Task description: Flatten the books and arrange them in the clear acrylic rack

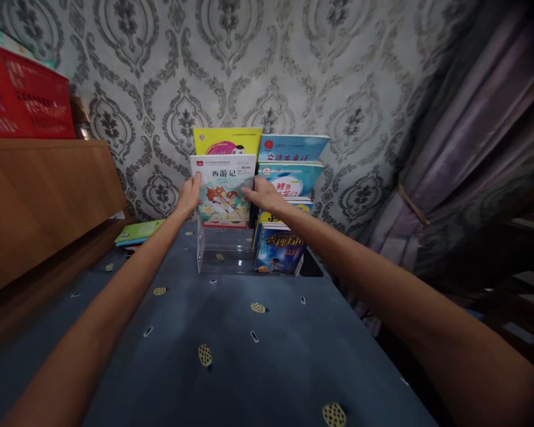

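Between my two hands stands a white-topped picture book (225, 193) with a colourful cover, upright in the left half of a clear acrylic book rack (226, 261). My left hand (189, 194) grips its left edge, and my right hand (263, 193) holds its right edge. A yellow book (226, 139) rises right behind it. In the rack's right half, a light blue book (293, 148) and a teal book (289, 178) stand at the back. Lower in front are a partly hidden yellow-and-blue book (269, 216) and a dark blue book (279, 252).
The rack stands on a blue patterned cloth (178, 356) against a papered wall. Green and blue books (140, 231) lie flat at left, beside a wooden cabinet (48, 201) bearing a red basket (26, 95). A dark flat object (312, 265) lies right of the rack; a tied curtain (409, 196) hangs beyond.
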Available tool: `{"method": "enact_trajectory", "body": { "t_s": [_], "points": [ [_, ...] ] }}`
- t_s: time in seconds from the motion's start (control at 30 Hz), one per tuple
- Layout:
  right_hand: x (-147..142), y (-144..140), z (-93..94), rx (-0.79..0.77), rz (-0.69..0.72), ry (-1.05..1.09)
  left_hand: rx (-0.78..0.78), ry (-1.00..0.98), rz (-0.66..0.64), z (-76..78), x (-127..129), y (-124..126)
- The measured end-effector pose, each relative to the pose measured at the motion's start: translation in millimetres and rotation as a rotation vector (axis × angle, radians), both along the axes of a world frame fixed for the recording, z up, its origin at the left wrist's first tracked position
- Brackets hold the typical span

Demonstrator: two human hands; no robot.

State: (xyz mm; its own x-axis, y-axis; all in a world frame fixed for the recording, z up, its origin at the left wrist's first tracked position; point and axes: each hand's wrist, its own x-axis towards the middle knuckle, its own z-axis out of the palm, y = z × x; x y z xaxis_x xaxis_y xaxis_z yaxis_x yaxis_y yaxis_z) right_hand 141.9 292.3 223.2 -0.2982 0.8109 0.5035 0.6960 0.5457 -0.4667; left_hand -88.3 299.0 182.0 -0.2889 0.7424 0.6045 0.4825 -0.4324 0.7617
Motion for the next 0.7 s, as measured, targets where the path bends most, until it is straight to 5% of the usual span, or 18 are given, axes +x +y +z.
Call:
{"method": "enact_trajectory", "body": {
  "t_s": [0.17,0.47,0.7],
  "points": [
    [2,-10,-6.0,0.079,-0.005,-0.007,0.068,0.217,0.185,4.1,-7,-5],
    [0,-22,-3.4,0.513,0.048,-0.032,0.077,0.438,0.259,5.7,-7,-16],
    [-2,-12,-9.4,0.541,0.027,-0.195,-0.058,0.511,0.320,4.2,4,-25]
  ]
}}
